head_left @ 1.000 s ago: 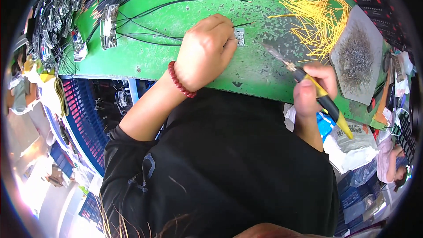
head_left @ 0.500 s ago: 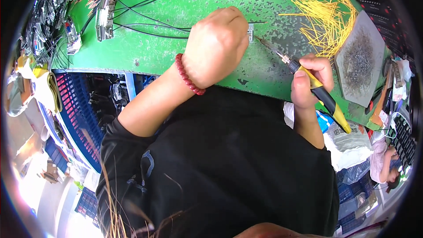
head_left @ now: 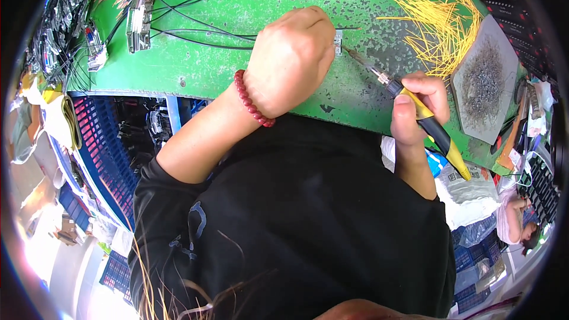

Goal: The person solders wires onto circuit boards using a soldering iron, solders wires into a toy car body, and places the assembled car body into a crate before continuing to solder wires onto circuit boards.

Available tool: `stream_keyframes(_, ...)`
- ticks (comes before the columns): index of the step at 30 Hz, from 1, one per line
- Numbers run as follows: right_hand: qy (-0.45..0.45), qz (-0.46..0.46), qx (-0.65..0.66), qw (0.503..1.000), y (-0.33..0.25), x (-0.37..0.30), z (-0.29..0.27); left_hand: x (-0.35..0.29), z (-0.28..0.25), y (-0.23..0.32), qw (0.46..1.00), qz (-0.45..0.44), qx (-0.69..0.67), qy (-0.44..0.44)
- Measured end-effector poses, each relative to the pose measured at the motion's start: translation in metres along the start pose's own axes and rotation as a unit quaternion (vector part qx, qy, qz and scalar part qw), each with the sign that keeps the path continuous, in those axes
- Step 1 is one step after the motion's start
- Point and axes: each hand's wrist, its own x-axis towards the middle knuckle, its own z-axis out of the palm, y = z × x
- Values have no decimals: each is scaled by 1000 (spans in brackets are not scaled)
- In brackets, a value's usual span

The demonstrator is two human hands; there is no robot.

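Note:
My right hand [head_left: 419, 109] grips a yellow and black soldering iron [head_left: 435, 131] like a pen. Its dark tip points up and left, close to a small silvery metal part [head_left: 338, 42] at the fingers of my left hand [head_left: 294, 62]. That hand is closed with its back toward me, a red bead bracelet [head_left: 249, 102] on the wrist. Its fingertips are hidden, so what they pinch cannot be fully made out. Black wires [head_left: 204, 43] run from the left toward this hand, and one wire end shows just past it.
The green worktop [head_left: 219, 77] bears a heap of yellow sticks or wires [head_left: 441, 21] and a grey, soot-marked plate [head_left: 485, 80] on the right. A metal connector piece [head_left: 141, 19] and bundled parts lie left. A blue crate [head_left: 106, 148] stands below the edge. Another person sits far right.
The metal part and soldering iron tip stay close together, with only a tiny shift. My left hand has moved very slightly up and left; the iron is almost where it was.

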Motion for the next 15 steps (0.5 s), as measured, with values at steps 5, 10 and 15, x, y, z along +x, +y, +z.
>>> stream_keyframes(5,-29,26,-20,999,-3,0,0,0,0,0,1000,2,0,-5)
stream_keyframes(10,29,-23,31,999,4,-3,0,1,0,0,1000,3,-1,-7)
stream_keyframes(15,32,3,17,999,0,-2,-1,4,-4,2,1000,-3,3,-29)
